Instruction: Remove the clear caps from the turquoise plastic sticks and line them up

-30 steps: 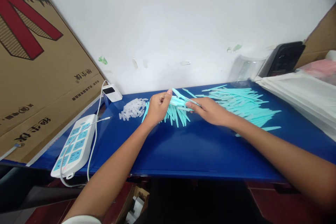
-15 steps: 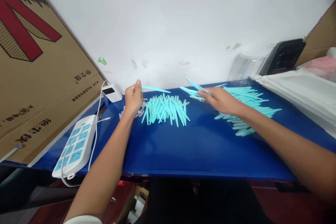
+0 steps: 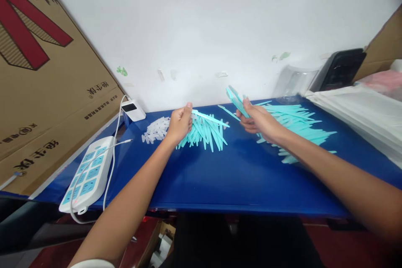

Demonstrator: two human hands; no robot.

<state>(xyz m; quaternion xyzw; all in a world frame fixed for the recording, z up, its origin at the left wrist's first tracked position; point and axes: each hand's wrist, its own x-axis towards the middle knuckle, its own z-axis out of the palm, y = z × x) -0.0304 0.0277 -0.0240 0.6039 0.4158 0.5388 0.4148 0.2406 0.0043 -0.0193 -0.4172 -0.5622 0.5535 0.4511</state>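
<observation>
My left hand point(image 3: 180, 124) is closed on the end of one turquoise eyebrow razor point(image 3: 211, 118), whose slim tip points right. Below it lies a heap of turquoise razors point(image 3: 204, 136) on the blue table. Left of that hand is a pile of small translucent caps point(image 3: 155, 130). A small bunch of razors point(image 3: 236, 101) stands up from my right hand point(image 3: 259, 120), thumb closed over it; motion blurs it. Another razor slants beside those fingers; whether it is held I cannot tell. Behind the right wrist spreads a larger pile of turquoise razors point(image 3: 301, 123).
A white power strip point(image 3: 89, 176) with a cable lies at the table's left, near a small white device point(image 3: 134, 110). A large carton point(image 3: 56, 104) borders the left side. A clear container point(image 3: 295, 81), a dark device point(image 3: 344, 71) and white plastic packs point(image 3: 361, 109) stand right.
My left hand has moved right with its razor, over the middle heap, uncovering the caps. The razors in my right hand have tilted more upright, and that hand has turned slightly.
</observation>
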